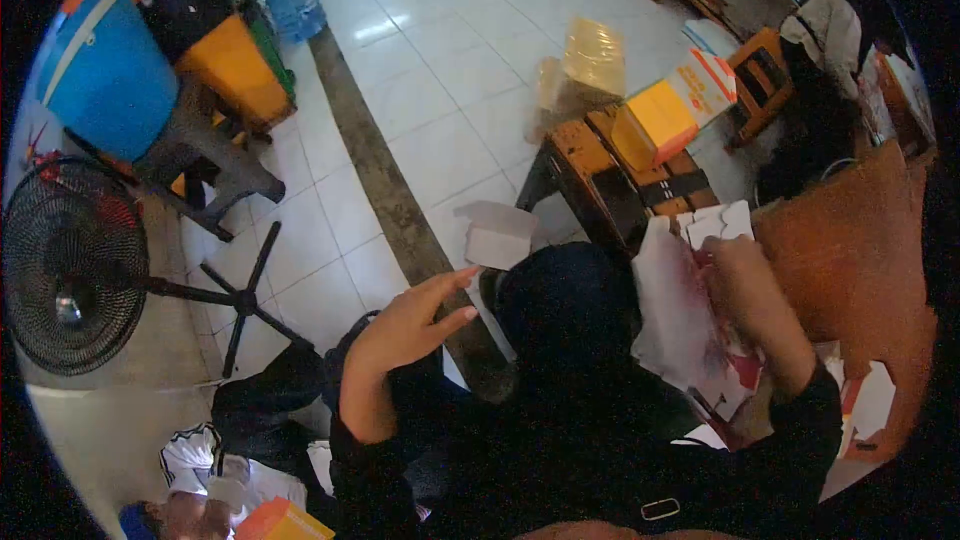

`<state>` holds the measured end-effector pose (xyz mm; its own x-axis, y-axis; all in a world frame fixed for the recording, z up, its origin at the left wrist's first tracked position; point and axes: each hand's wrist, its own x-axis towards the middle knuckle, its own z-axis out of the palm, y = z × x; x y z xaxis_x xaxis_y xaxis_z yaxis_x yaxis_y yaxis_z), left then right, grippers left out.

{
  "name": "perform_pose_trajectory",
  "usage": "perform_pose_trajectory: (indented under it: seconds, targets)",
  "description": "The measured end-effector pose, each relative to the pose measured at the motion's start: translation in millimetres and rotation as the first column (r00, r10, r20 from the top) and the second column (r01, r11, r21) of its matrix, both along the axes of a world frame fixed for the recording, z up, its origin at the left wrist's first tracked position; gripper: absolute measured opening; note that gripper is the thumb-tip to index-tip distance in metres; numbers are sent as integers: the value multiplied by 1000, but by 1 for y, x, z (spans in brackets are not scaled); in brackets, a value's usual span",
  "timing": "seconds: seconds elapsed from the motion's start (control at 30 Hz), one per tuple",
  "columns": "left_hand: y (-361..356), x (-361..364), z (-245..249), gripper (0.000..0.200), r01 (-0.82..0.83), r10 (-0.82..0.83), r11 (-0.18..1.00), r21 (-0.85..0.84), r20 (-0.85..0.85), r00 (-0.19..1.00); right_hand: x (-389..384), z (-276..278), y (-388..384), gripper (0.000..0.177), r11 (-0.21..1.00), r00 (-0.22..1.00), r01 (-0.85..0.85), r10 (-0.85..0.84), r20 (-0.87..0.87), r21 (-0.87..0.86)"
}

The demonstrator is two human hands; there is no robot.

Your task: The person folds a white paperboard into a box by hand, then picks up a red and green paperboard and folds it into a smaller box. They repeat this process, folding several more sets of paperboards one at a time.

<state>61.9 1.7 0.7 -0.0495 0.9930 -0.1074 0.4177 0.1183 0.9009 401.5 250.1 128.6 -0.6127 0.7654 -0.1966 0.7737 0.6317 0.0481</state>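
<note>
Wears a plain black top (560,460) with loose sleeves (805,430) ending around the elbows, leaving the forearms bare. Carries a small, slim mark (660,510) low on the chest, rounded at the ends and edged in a pale outline, too small to read. Shows more dark cloth (565,300) over the lap, nearly merging with the top.

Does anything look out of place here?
One thing: an open white cardboard box seems to lie on the white tiled floor, apart from the white cardboard pieces by the right hand.
</note>
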Motion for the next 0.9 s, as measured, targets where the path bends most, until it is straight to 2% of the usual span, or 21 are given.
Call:
perform_pose_trajectory:
  seconds: [0.1,0.23,0.3,0.33,0.37,0.43,0.47,0.5,0.53,0.6,0.67,0.7,0.8,0.83,0.9]
  targets:
    - [0,-2,4,53,-57,58,998,13,-74,996,8,30,27,26,982,997,-70,64,42,173]
    - [1,-14,6,50,-142,153,986,87,-128,980,-40,120,-5,27,916,964,-77,169,-205,394]
    - [5,-17,16,51,-307,347,893,330,-68,935,-65,156,-35,27,854,873,-122,335,-354,506]
    - [7,-22,23,52,-378,432,813,442,-24,901,-78,163,-47,27,820,780,-196,463,-421,538]
    - [10,-28,34,72,-423,509,737,527,-23,860,-91,170,-58,27,770,669,-271,582,-462,577]
    - [15,-29,72,88,-447,687,545,709,-72,723,-122,174,-61,27,656,436,-486,755,-490,578]
    - [19,-31,90,97,-429,765,439,789,-77,640,-141,170,-62,27,614,385,-573,786,-484,543]
    - [23,-37,101,111,-366,818,395,842,-142,557,-159,166,-63,27,566,334,-655,811,-481,500]
    - [24,-44,108,107,-330,859,347,878,-156,487,-176,164,-64,27,549,345,-716,815,-465,432]
    - [22,-69,113,105,-257,878,478,840,-451,158,-225,139,-37,22,429,62,-780,778,-625,456]
    - [12,-91,100,99,-303,896,442,844,-428,117,-259,135,-19,24,580,39,-734,554,-831,352]
    - [11,-99,97,96,-322,905,422,848,-414,95,-272,124,-7,24,587,45,-748,510,-859,310]
    - [12,-101,89,80,-388,942,200,900,-67,330,-302,91,26,25,598,96,-789,349,-932,143]
    - [18,-98,87,63,-452,910,157,878,49,411,-305,79,28,25,585,141,-809,295,-945,62]
    - [12,-111,49,51,-615,755,475,629,68,653,-311,64,29,25,585,222,-808,190,-956,-71]
